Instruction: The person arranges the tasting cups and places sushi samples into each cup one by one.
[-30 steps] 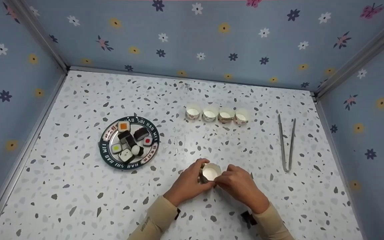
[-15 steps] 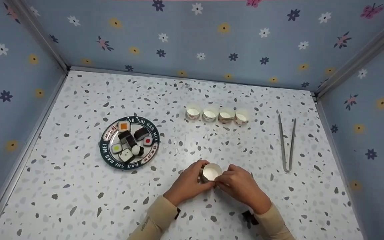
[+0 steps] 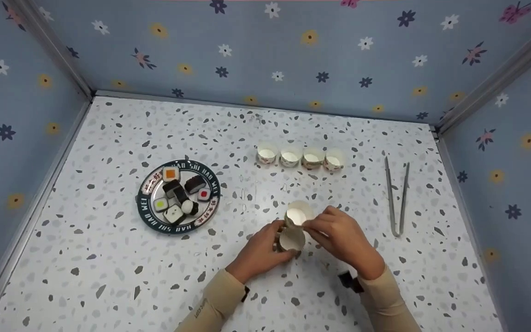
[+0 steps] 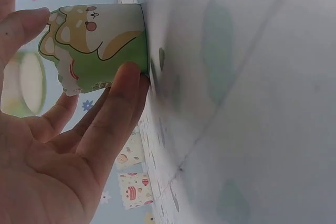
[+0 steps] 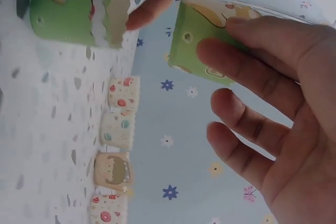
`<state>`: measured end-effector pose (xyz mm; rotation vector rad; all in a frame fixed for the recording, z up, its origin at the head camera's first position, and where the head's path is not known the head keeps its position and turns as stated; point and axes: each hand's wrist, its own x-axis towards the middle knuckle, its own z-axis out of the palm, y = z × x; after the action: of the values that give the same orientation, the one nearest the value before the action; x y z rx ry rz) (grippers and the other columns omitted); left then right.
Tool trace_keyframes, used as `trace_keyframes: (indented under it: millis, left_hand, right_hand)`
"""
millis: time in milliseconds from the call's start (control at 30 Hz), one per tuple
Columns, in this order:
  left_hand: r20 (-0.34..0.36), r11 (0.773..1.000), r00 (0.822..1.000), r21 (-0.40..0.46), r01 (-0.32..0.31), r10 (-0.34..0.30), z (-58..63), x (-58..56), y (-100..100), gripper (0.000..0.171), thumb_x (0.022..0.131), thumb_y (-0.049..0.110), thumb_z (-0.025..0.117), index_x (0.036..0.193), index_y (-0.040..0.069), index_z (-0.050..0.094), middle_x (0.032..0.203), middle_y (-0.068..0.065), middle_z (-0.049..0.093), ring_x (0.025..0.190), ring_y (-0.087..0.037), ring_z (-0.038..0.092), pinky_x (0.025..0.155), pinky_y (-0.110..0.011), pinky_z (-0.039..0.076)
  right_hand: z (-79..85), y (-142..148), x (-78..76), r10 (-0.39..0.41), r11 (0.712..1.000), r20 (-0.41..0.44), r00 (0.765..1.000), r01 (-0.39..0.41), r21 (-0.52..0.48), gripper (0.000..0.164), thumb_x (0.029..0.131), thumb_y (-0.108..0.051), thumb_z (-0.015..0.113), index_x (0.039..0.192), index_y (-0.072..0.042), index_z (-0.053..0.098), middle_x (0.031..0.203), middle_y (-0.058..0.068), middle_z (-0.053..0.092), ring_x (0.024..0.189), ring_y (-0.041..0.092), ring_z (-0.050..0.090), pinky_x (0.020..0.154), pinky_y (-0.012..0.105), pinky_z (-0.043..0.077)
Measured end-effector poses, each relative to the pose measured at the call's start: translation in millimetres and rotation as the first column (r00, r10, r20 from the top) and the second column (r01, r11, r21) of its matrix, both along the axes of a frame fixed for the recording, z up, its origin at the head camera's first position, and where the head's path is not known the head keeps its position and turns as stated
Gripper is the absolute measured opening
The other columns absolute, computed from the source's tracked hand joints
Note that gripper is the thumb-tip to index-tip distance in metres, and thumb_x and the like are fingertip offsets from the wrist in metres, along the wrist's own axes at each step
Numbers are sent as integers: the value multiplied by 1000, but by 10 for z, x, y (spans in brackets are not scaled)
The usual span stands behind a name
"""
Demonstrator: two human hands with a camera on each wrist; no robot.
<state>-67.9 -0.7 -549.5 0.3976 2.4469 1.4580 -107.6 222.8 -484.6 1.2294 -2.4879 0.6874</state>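
Note:
My left hand [image 3: 261, 253] holds a green paper baking cup [image 4: 113, 40] with a dog print, which stands upright on the table. Its wavy rim looks doubled in the left wrist view, as if more than one cup is nested there. With thumb and fingertips, my right hand [image 3: 346, 240] pinches a second green paper cup [image 5: 197, 32] by its wall. That second cup [image 3: 298, 213] is off the table, just beyond and above the first one, and appears apart from it. The far side of the left hand's grip is partly hidden in the head view.
Several printed paper cups [image 3: 290, 158] stand in a row farther back. On the left, a round plate [image 3: 144, 210] with a lettered rim carries several sushi-like pieces [image 3: 173, 214]. Metal tongs [image 3: 399, 226] lie at the right. Flowered panels [image 3: 293, 55] enclose the table's back and sides.
A cup has come up out of the one in my left hand, drawn away and upward by my right hand. The left hand stays in place.

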Motion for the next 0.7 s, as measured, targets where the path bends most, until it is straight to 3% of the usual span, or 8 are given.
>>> trace_keyframes:
  millis: [133, 367, 533, 700]
  left_hand:
    - [-7, 1000, 1000, -6, 2, -2, 11, 2, -8, 65, 85, 43, 75, 139, 17, 49, 127, -5, 58, 104, -17, 61, 88, -37, 50]
    - [-14, 1000, 1000, 9, 18, -18, 7, 6, -11, 64, 86, 43, 75, 139, 17, 49, 128, -4, 58, 105, -17, 60, 91, -43, 46]
    - [1, 999, 1000, 23, 26, -26, 15, 0, -7, 66, 86, 42, 76, 140, 16, 49, 130, -5, 58, 107, -19, 60, 92, -44, 44]
    - [28, 999, 999, 27, 27, -28, 28, -6, -27, 65, 87, 43, 75, 141, 17, 49, 132, -7, 56, 103, -17, 60, 87, -39, 48]
  right_hand:
    - [-40, -95, -259, -47, 999, -31, 998, 48, 24, 7, 88, -9, 78, 94, -12, 79, 81, -3, 71, 71, 17, 56, 61, 29, 49]
    - [-214, -355, -675, -90, 991, 6, 996, 89, 103, 8, 93, -17, 73, 97, -13, 80, 84, -2, 73, 70, 19, 53, 59, 31, 46]
    - [-372, -504, -890, -73, 991, 36, 997, 68, 118, 9, 93, -16, 73, 98, -12, 80, 85, 1, 74, 72, 20, 60, 68, 35, 49]
    - [-449, -629, -1034, -124, 981, 73, 990, 111, 160, 10, 94, -19, 72, 99, -15, 80, 87, 0, 74, 74, 22, 59, 60, 36, 50]
